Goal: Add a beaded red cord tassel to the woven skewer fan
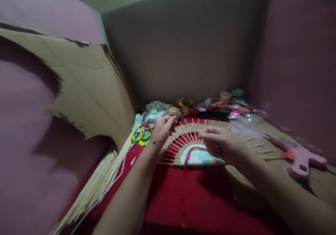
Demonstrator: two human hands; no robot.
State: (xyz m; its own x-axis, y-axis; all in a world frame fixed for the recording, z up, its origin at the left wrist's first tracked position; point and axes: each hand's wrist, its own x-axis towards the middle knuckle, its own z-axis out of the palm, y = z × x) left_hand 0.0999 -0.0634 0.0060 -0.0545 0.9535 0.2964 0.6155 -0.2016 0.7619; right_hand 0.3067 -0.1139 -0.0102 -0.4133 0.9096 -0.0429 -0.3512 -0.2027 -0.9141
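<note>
A half-round fan frame of thin wooden sticks point(172, 151) lies on red cloth, with a woven band of tan twine point(193, 128) across the sticks. Pale patterned fabric point(201, 158) covers its inner half-circle. Over that fabric a strand of red yarn point(189, 154) curves up and runs to my right hand point(219, 142). The right fingers are closed together above the fan's right part, with the yarn going in among them. My left hand point(162, 128) is pinched at the fan's upper left edge, near the stick tips; what its fingertips hold is too small to make out.
Scissors with yellow and red handles point(141, 134) lie left of the fan. A twine ball point(173, 112) sits behind it. Several loose sticks point(91, 186) lie left, below torn cardboard point(86, 88). On the right is a pink glue gun point(300, 161), near plastic bags point(244, 118).
</note>
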